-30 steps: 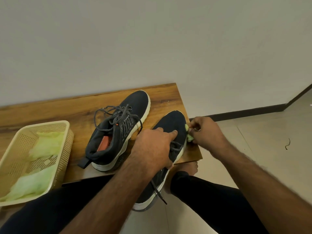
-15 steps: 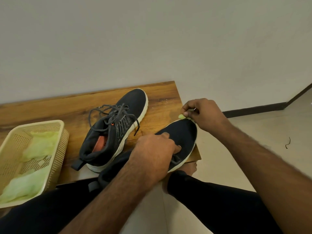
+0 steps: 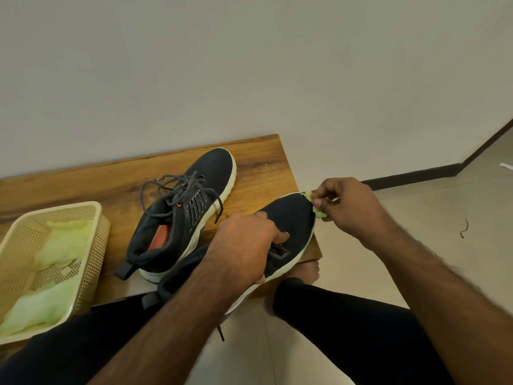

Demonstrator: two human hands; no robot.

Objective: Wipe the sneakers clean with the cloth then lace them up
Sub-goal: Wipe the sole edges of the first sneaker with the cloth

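Two dark navy sneakers with white soles are here. The far sneaker (image 3: 191, 209) stands on the wooden bench (image 3: 116, 187) with loose grey laces and an orange insole. My left hand (image 3: 244, 248) grips the near sneaker (image 3: 291, 218) over its lacing area, holding it across the bench's right corner. My right hand (image 3: 347, 207) pinches a small pale green cloth (image 3: 317, 211) against the toe tip of that sneaker. A lace end hangs below my left forearm.
A cream plastic basket (image 3: 91, 218) holding more pale green cloths sits at the bench's left. My legs in black trousers and a bare foot (image 3: 305, 273) are below the bench edge. A white wall rises behind; tiled floor lies to the right.
My right hand with the cloth has moved from the sneaker's right side up to the toe tip. The near sneaker has swung and lifted, toe pointing further right.
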